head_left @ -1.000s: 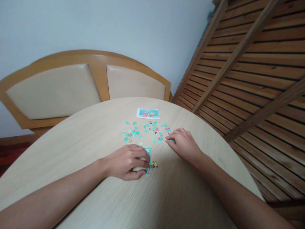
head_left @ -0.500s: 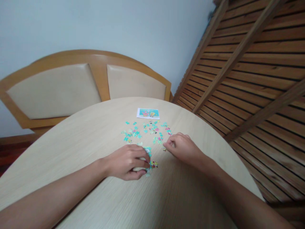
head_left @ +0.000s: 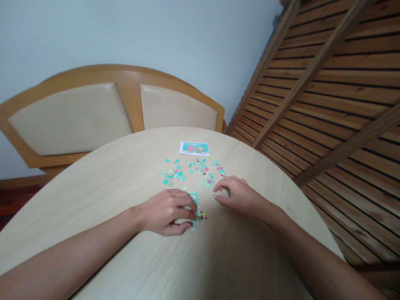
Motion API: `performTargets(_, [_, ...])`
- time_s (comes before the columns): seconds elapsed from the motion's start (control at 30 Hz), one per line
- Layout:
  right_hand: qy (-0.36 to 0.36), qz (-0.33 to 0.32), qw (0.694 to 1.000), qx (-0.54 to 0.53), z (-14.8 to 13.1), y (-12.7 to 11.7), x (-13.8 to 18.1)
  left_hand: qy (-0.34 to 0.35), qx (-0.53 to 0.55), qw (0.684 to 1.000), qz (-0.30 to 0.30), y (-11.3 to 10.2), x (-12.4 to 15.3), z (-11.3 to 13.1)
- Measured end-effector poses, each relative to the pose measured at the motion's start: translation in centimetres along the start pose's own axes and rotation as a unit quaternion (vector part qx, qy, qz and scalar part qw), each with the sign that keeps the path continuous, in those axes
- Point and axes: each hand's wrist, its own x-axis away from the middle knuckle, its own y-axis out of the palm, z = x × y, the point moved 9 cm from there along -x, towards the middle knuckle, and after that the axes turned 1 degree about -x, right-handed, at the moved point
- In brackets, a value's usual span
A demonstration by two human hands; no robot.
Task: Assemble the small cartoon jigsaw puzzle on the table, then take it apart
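Observation:
My left hand (head_left: 170,211) lies over a joined section of jigsaw puzzle (head_left: 194,197), its curved fingers and thumb holding it against the table. Much of that section is hidden under the hand; a yellow and dark part (head_left: 202,215) sticks out on the right. To the right, my right hand (head_left: 239,192) hovers low with thumb and forefinger apart. A small loose puzzle piece (head_left: 213,194) lies just by those fingertips, and nothing shows between them.
Loose puzzle pieces, mostly turquoise with some pink and yellow, lie in a left cluster (head_left: 173,174) and a right cluster (head_left: 200,167). Behind them is a picture card (head_left: 195,148). The round table (head_left: 125,166) meets a padded chair back (head_left: 93,116); slatted wood (head_left: 328,104) stands at right.
My right thumb and forefinger have spread apart, and the small piece beside them has shifted slightly left. My left hand stays in place on the puzzle.

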Motion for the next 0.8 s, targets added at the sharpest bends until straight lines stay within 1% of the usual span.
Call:
performTargets(0.17, [0.016,-0.027,0.999,-0.013,0.0,0.2,0.3,0.002,0.001,1.0,0.001,-0.1,-0.1,0.1])
performTargets(0.37, [-0.004,-0.041,0.998,-0.041,-1.2,0.3,0.4,0.003,-0.006,1.0,0.003,-0.1,0.0,0.0])
performTargets(0.5, [-0.012,-0.06,0.992,-0.106,-1.9,0.7,0.5,0.006,-0.008,1.0,0.008,-0.1,0.1,0.1])
performTargets(0.67, [-0.003,-0.083,0.974,-0.209,-2.4,1.4,0.5,0.004,-0.004,1.0,0.006,0.0,0.0,0.0])
performTargets(0.8, [-0.009,-0.072,0.961,-0.267,-2.9,1.6,0.3,0.002,-0.002,1.0,-0.001,0.2,0.0,-0.1])
